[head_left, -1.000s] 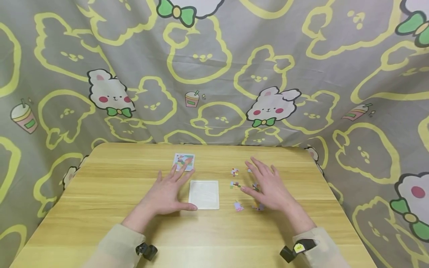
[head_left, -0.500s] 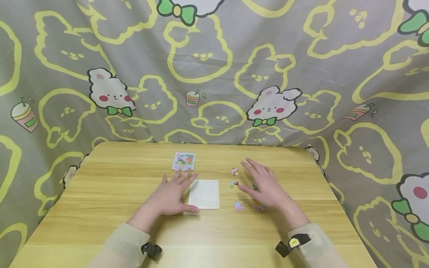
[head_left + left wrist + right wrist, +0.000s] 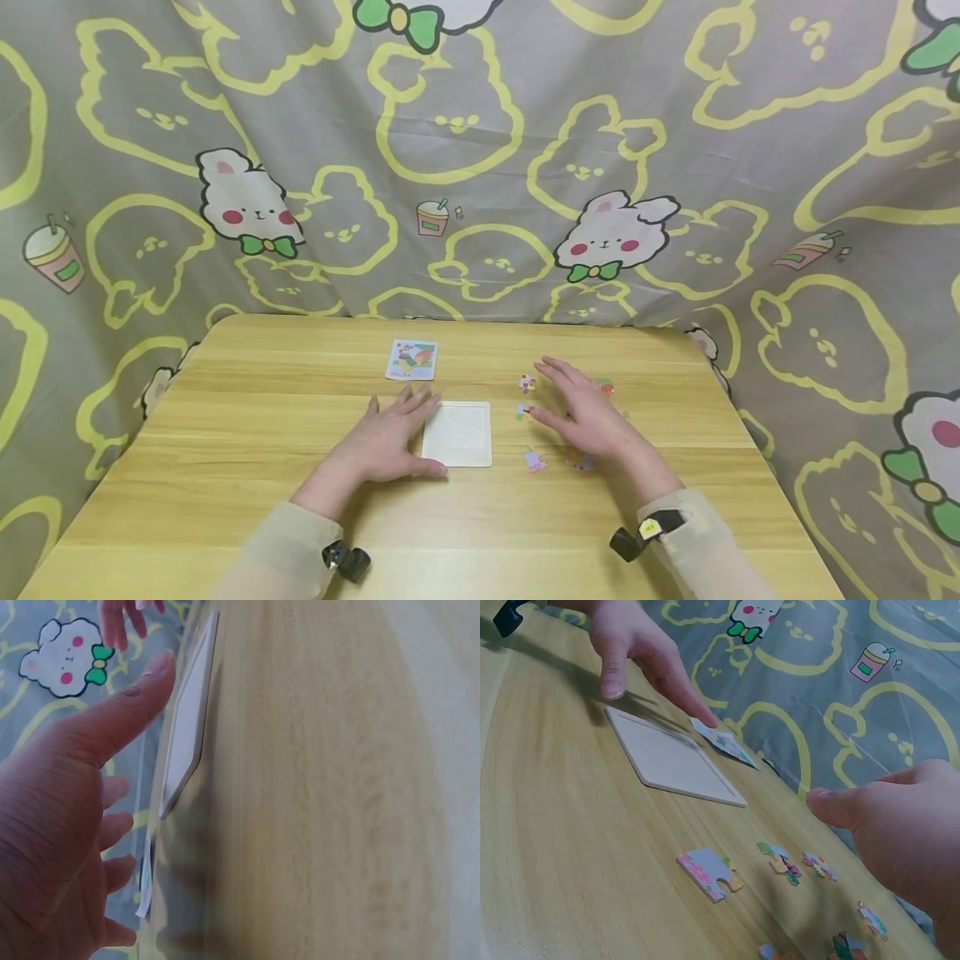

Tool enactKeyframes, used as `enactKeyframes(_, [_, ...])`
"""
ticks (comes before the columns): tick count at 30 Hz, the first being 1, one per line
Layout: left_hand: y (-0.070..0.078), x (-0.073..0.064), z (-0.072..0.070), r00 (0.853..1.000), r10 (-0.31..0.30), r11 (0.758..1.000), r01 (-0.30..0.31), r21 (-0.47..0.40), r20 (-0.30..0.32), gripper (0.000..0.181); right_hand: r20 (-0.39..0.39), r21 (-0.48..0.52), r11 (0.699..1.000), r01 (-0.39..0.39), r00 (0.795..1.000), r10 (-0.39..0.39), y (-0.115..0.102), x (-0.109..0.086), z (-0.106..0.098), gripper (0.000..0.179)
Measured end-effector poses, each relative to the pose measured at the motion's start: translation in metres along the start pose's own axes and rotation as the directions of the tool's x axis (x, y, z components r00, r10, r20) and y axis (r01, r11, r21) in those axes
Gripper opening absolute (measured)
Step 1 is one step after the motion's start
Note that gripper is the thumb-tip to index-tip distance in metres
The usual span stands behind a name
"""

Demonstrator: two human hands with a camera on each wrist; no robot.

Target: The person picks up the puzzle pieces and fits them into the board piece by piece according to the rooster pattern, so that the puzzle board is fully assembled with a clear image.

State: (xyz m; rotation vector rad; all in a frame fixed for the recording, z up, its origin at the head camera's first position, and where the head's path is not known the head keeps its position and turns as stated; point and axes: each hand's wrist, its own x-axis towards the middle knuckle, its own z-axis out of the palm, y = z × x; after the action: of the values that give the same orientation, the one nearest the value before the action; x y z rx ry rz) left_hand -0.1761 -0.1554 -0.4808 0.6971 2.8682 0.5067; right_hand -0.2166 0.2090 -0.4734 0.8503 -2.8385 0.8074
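Note:
My left hand (image 3: pixel 390 437) hovers with spread fingers over the left edge of a flat white puzzle tray (image 3: pixel 457 435), holding nothing. In the right wrist view its thumb stands above the table near the corner of the tray (image 3: pixel 667 759). My right hand (image 3: pixel 588 417), fingers extended and holding nothing, hangs over several loose jigsaw pieces. Among them are a lilac and pink piece (image 3: pixel 705 871), a flowered piece (image 3: pixel 820 865) and a green and blue piece (image 3: pixel 780 862). Part of the group is hidden beneath this hand in the head view.
A small printed picture card (image 3: pixel 412 360) lies behind the tray, toward the far edge of the wooden table (image 3: pixel 480 542). A grey patterned curtain (image 3: pixel 480 192) hangs behind the table and along its sides. Each wrist carries a black camera.
The left hand has drawn back toward me and slightly right, uncovering the picture card. My right hand has shifted a little left, and a piece beyond it now shows.

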Motion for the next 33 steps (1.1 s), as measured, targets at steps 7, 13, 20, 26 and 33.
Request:
enactKeyframes(7, [-0.003,0.003,0.004,1.0,-0.006,1.0,0.006,-0.002,0.023,0.118,0.017,0.028,1.0,0.007,1.0,-0.007,0.006,0.005,0.006,0.074])
enactKeyframes(13, [-0.005,0.005,0.006,0.999,-0.008,1.0,0.008,-0.004,0.031,0.117,0.035,0.037,0.999,-0.018,0.999,0.017,0.008,0.011,0.008,0.071])
enactKeyframes(20, [-0.005,0.006,0.009,0.999,-0.015,1.0,0.016,-0.012,0.051,0.115,0.054,0.062,0.997,-0.044,0.998,0.041,0.009,0.016,0.009,0.07])
enactKeyframes(26, [-0.006,0.006,0.01,0.998,-0.032,0.999,0.034,-0.029,0.061,0.114,0.057,0.082,0.996,-0.047,0.997,0.042,0.013,0.022,0.012,0.068])
enactKeyframes(33, [-0.006,0.007,0.01,0.998,-0.029,0.999,0.03,-0.024,0.053,0.111,0.069,0.092,0.994,-0.061,0.996,0.055,0.021,0.028,0.017,0.066])
